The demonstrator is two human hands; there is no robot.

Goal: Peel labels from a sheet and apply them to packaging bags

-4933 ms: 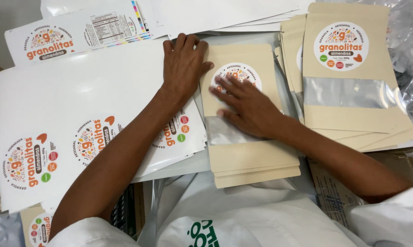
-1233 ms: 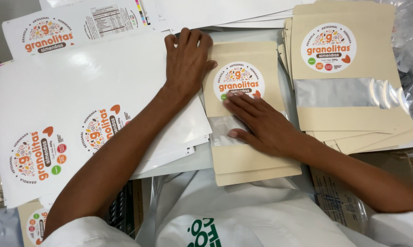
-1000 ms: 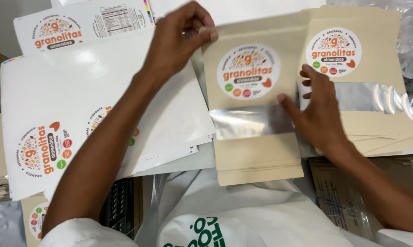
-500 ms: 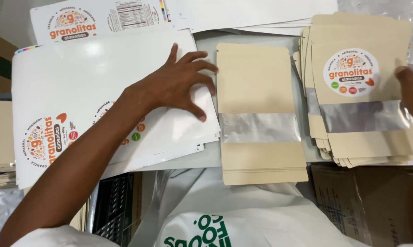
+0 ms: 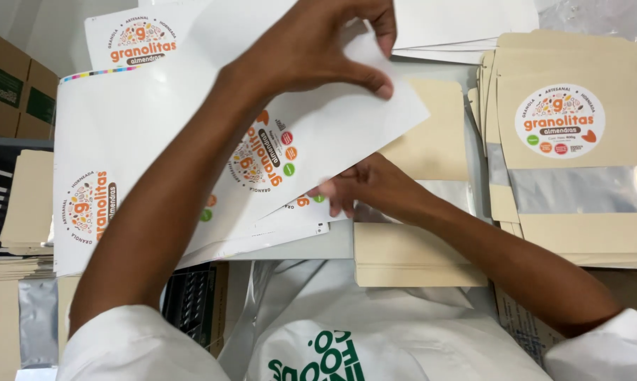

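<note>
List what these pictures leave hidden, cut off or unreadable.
Head view, the only one:
- Top pouch of the middle stack: its left part is hidden under the lifted sticker sheet.
- Right hand: its fingertips go under that sheet, so what they touch cannot be told.
- Left hand: cut off by the top edge; only some fingers pinching the sheet show.
- Labelled pouch stack: cut off by the right edge.
- Cardboard boxes: cut off by the left edge.
</note>
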